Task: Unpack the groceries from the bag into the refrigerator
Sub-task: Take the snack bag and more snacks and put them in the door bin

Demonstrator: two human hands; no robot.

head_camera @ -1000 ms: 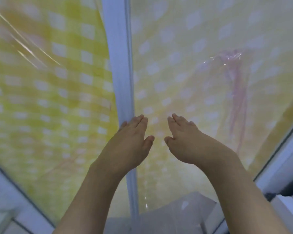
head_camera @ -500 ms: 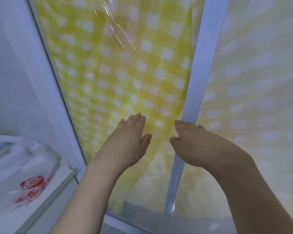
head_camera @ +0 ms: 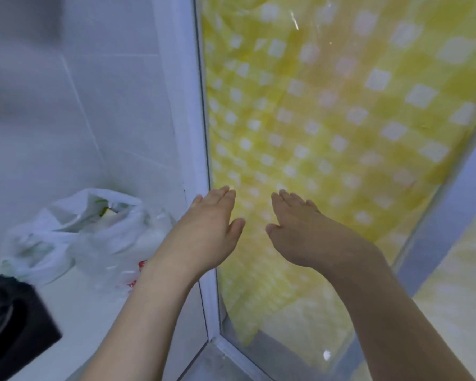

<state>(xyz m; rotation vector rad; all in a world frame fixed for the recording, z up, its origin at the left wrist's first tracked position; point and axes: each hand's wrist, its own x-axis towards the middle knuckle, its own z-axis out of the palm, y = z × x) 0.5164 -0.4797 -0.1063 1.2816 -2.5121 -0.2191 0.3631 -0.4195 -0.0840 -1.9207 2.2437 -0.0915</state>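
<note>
Over by the white surface (head_camera: 74, 303), the crinkled white plastic grocery bag (head_camera: 74, 237) sits untouched; left hand (head_camera: 204, 235) and right hand (head_camera: 305, 237) hover flat, empty. Judging by that, unpacking hasn't started; next, reach left.

2 hands: left hand (head_camera: 204, 229), right hand (head_camera: 305, 232). 2 white plastic bags (head_camera: 99, 215) (head_camera: 30, 251). 1 yellow checked curtain (head_camera: 327, 119). 1 black stove (head_camera: 11, 323).
</note>
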